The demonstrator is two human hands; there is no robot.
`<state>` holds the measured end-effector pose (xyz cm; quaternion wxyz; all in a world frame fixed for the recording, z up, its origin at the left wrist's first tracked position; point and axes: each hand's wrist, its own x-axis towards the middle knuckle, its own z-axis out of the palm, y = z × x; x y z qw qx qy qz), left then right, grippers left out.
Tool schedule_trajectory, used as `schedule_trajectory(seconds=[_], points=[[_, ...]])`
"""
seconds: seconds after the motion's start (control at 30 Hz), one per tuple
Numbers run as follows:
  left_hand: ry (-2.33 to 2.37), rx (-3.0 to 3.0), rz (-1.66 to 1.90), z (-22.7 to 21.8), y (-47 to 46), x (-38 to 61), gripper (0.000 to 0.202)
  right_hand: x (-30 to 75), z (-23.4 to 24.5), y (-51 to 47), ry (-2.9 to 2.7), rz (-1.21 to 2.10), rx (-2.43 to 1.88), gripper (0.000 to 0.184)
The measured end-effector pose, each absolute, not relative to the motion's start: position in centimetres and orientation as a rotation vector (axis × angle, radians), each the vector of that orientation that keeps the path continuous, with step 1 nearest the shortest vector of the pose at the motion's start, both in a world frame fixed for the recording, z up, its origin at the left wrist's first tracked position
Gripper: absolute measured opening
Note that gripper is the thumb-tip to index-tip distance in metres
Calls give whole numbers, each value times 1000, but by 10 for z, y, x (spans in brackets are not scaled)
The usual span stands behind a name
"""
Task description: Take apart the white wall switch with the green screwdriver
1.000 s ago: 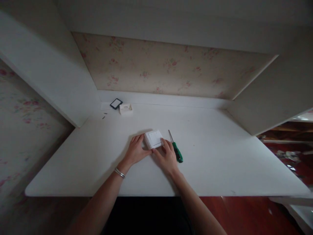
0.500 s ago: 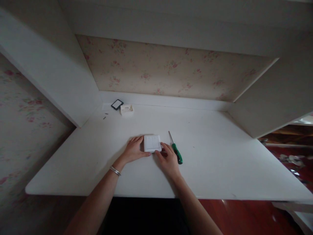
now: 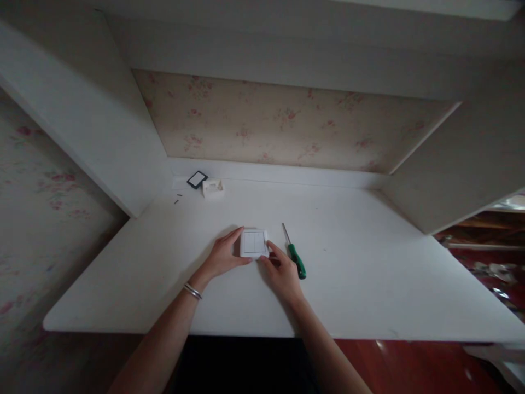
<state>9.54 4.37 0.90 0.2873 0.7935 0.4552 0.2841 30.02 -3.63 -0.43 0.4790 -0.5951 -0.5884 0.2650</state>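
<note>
A white, square wall switch (image 3: 254, 242) with two flat panels inside a dark outline lies face up in front of me. My left hand (image 3: 223, 253) is closed on its left side, thumb at the near edge and fingers at the far left corner. From the right, my right hand (image 3: 283, 271) grips the near right corner between thumb and fingers. Just beyond that hand rests a screwdriver (image 3: 297, 262) with a green and black handle, its metal shaft pointing away from me. The underside of the switch is hidden.
At the back left of the white table (image 3: 348, 290) stand an open white plastic box (image 3: 214, 189) and a dark-edged square frame (image 3: 197, 179). Two small dark pieces (image 3: 176, 201) lie near them. White side panels and a floral back wall enclose the table.
The view has tilted slightly, so everything sits a little lower in the picture. Both hands keep hold of the switch, and my right fingers have shifted slightly along its right side.
</note>
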Motion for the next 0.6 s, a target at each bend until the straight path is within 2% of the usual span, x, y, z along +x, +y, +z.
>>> schedule_trajectory(seconds=[0.6], points=[[1184,2068,847,9,43,95,85,299,-1,-38,-1372,719,-1435,45]])
